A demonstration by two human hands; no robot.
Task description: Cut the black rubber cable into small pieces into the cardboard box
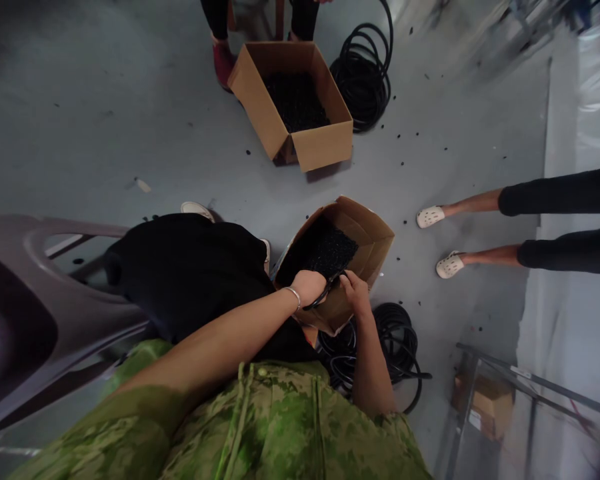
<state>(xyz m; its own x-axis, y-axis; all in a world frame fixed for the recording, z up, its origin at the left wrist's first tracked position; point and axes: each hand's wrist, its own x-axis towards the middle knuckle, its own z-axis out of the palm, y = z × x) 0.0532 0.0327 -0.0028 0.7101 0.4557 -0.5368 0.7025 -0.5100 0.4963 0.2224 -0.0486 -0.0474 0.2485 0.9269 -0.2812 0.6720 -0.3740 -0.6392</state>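
Note:
My left hand, with a silver bangle on the wrist, is closed around black-handled scissors over the near edge of a tilted cardboard box filled with small black pieces. My right hand is closed in a pinch just beside it, gripping the end of a black hose right at the scissors. A coil of black hose lies on the floor below the box, next to my right forearm.
A second open cardboard box of black pieces stands farther off, with another hose coil beside it and a person's legs behind. Another person's legs in white clogs stretch in from the right. A plastic chair is at left, a metal frame at lower right.

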